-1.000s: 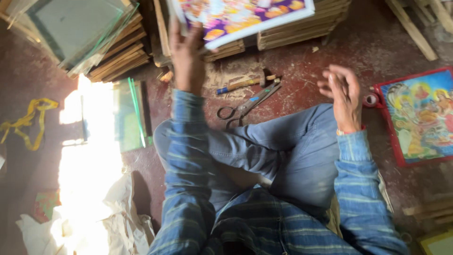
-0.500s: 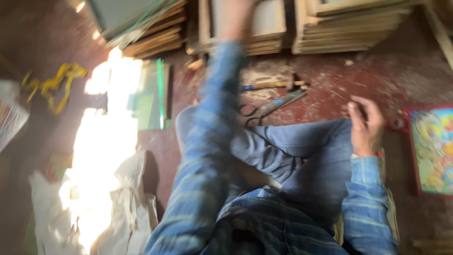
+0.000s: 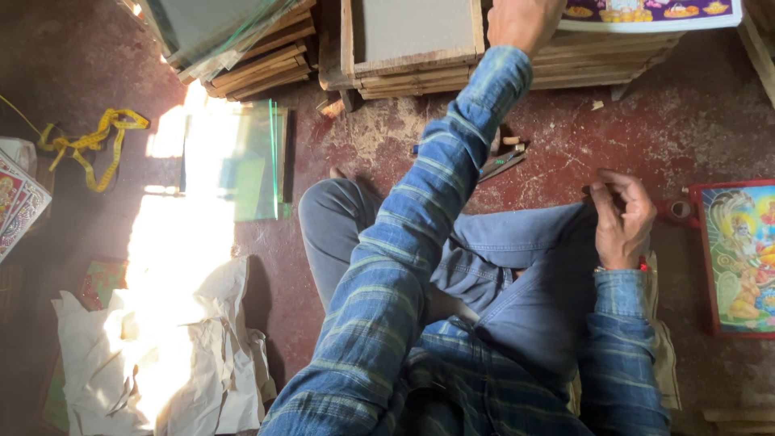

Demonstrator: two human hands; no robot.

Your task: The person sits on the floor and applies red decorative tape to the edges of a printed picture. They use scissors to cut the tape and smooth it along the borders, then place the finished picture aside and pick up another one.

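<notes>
My left hand [image 3: 523, 23] reaches far forward and is closed on the edge of a colourful printed picture [image 3: 654, 13], which lies on top of a stack of wooden frames [image 3: 613, 60]. My right hand [image 3: 620, 218] hovers over my right knee with its fingers curled in; I see nothing in it. I sit cross-legged in jeans on a dark red floor. Scissors and small tools [image 3: 502, 161] lie on the floor just beyond my knees, partly hidden by my left sleeve.
A wooden frame with a grey backing [image 3: 412, 36] lies ahead. Glass panes [image 3: 242, 161] rest on the floor at left, with more glass on frames [image 3: 234, 32] behind. Yellow tape measure [image 3: 89, 141], crumpled paper [image 3: 161, 347], tape roll [image 3: 680, 210], red-bordered picture [image 3: 739, 254] at right.
My left arm has stretched forward and to the right, carrying the print onto the frame stack. My right hand's fingers, spread a second ago, have curled in.
</notes>
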